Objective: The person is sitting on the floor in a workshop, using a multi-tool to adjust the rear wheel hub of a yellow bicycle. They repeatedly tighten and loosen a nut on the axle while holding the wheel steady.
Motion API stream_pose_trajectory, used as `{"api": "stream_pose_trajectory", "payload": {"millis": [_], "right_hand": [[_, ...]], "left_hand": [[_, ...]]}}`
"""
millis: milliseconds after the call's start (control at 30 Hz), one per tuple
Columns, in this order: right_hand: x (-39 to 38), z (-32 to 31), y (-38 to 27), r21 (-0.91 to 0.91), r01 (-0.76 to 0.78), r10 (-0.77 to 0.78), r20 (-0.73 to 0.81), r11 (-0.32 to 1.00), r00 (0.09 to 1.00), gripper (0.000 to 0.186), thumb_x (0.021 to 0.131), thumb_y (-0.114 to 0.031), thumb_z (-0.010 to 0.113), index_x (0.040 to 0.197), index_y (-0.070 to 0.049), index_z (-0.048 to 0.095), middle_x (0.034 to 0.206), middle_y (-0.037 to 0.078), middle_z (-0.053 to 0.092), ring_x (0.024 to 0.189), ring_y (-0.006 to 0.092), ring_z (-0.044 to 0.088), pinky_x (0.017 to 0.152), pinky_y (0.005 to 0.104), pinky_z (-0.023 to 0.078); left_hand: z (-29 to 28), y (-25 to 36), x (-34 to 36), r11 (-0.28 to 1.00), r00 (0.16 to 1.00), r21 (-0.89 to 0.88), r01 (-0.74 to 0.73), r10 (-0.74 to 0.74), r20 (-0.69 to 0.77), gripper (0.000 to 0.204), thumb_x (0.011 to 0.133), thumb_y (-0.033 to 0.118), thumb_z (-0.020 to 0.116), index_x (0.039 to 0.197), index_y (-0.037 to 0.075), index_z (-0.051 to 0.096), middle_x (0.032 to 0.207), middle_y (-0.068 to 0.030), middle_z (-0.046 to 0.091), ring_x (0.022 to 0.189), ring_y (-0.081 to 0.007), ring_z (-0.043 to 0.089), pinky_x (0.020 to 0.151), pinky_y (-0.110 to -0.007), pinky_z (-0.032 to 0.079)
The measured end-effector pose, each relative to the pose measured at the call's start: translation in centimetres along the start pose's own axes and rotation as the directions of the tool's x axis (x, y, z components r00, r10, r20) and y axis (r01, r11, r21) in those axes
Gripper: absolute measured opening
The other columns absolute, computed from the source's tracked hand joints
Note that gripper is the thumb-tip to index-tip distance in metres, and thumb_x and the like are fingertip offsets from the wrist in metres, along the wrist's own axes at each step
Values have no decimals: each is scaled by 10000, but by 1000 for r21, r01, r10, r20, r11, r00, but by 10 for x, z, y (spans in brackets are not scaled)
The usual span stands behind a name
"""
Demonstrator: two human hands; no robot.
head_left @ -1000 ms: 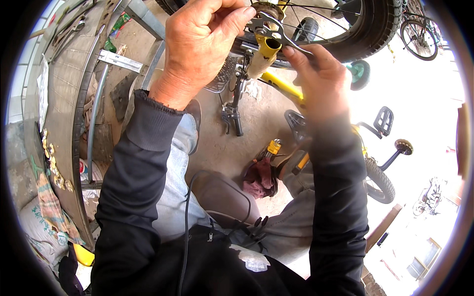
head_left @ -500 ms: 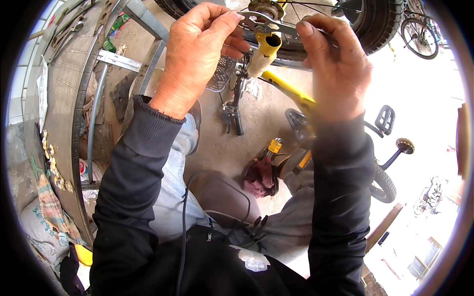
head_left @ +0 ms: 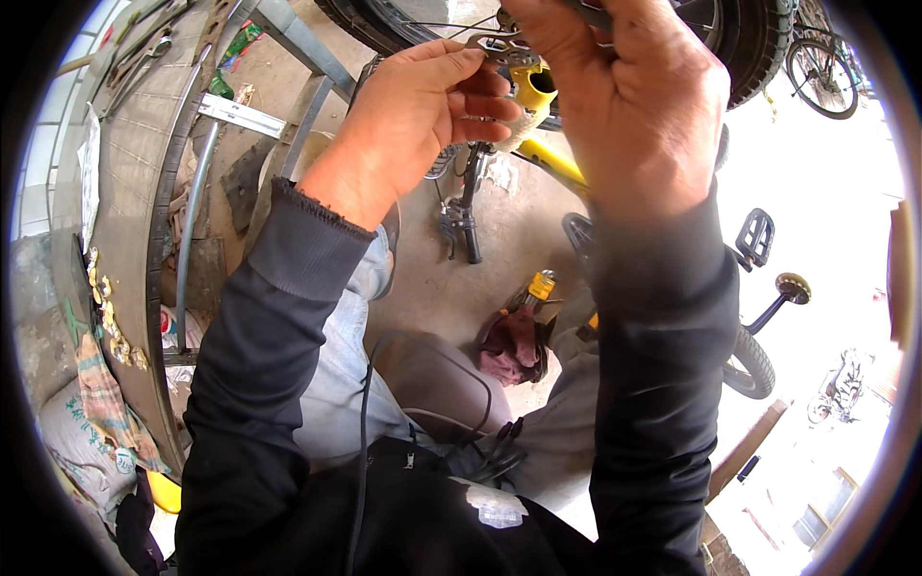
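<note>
My left hand [head_left: 408, 120] pinches a flat metal multi-hole wrench [head_left: 492, 44] between thumb and forefinger, its other fingers loosely bent. My right hand [head_left: 639, 110] is closed just right of it, close to the wheel; a dark flat piece [head_left: 589, 14] shows between its fingers, mostly hidden. Beneath both hands lies a yellow bicycle frame [head_left: 552, 163] with an open tube end [head_left: 541, 82]. A black-tyred wheel [head_left: 759, 62] stands at the far edge, its hub area covered by my right hand.
A handlebar with grip and brake lever [head_left: 469, 216] points toward me. On the floor sit a dark red cloth bag [head_left: 514, 346] and a yellow tool [head_left: 541, 285]. To the left is a metal-framed bench [head_left: 125, 182]; a pedal [head_left: 756, 237] and another bicycle [head_left: 821, 77] are at right.
My right hand has moved left and up toward the wheel hub, closer to my left hand. My left hand has shifted slightly right and down, still pinching the wrench.
</note>
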State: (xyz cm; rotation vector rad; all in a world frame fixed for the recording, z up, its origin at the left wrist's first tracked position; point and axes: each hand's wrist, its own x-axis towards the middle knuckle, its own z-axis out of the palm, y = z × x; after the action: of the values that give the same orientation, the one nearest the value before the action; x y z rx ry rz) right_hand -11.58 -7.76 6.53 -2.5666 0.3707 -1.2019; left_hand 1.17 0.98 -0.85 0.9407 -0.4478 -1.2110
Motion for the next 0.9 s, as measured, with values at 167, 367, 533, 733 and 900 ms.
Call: {"api": "stream_pose_trajectory", "payload": {"millis": [167,367,533,733,900], "right_hand": [[-1,27,-3,12,87,-87,14,996,996,178,843,-276,628,814,-102,607,661,95,591,582,277,605,493,366,473],[-22,29,-1,39,18,-20,48,999,999,139,818,-194,673,820,-74,604,716,95,594,594,289,599,527,361,488],[-35,-9,6,267,-253,267,-13,930,964,119,832,-73,694,932,-15,667,771,67,681,611,97,594,537,227,468],[-53,-39,21,483,-612,616,174,626,768,140,822,-84,726,917,5,675,683,23,643,606,55,575,524,191,448],[-54,-37,28,374,-647,613,221,664,758,204,813,-156,739,911,11,674,648,7,620,577,44,538,511,200,427]], "left_hand": [[-6,-33,12,912,951,290,-289,240,194,246,962,193,420,1019,8,573,941,-93,637,853,-205,643,732,-339,545],[-3,-46,0,790,917,467,-398,331,223,245,965,186,402,970,7,569,918,-83,634,837,-168,642,722,-307,536],[10,-17,-21,991,983,120,-59,79,-164,163,954,146,499,974,4,575,826,-74,630,679,-159,650,608,-275,545],[16,-8,-19,853,932,442,-277,350,-91,140,948,139,548,1004,14,576,814,-62,627,699,-146,643,609,-257,534],[15,-8,-11,672,823,602,-430,567,-45,90,933,101,571,964,17,584,765,-28,619,642,-91,624,553,-205,502]]}}
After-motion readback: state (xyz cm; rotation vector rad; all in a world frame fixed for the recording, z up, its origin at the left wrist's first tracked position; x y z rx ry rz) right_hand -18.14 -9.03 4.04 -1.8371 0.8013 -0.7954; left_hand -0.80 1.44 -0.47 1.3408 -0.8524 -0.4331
